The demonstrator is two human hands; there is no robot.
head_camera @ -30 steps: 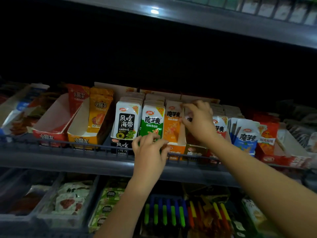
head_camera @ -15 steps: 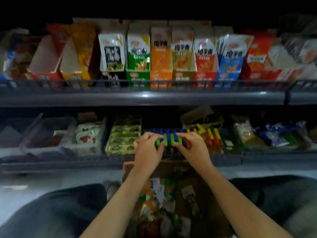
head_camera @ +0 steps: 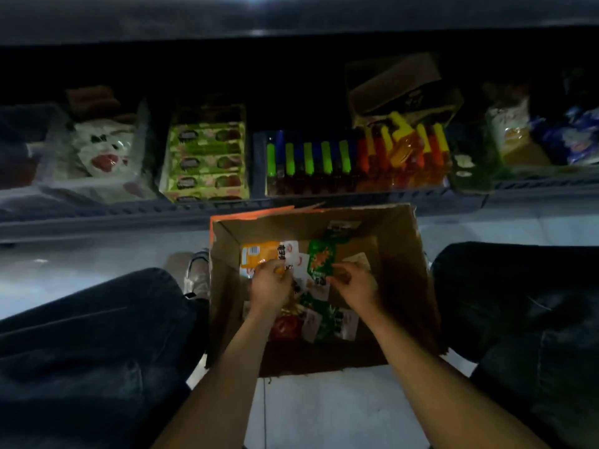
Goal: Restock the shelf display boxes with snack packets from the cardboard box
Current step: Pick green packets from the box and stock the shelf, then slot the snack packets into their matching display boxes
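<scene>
We reach both hands into the cardboard box on the floor: our left hand pinches an orange packet, our right hand a green packet.

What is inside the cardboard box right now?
Loose snack packets lie in the cardboard box: an orange packet, a green packet, white ones. The left hand and right hand cover others.
</scene>
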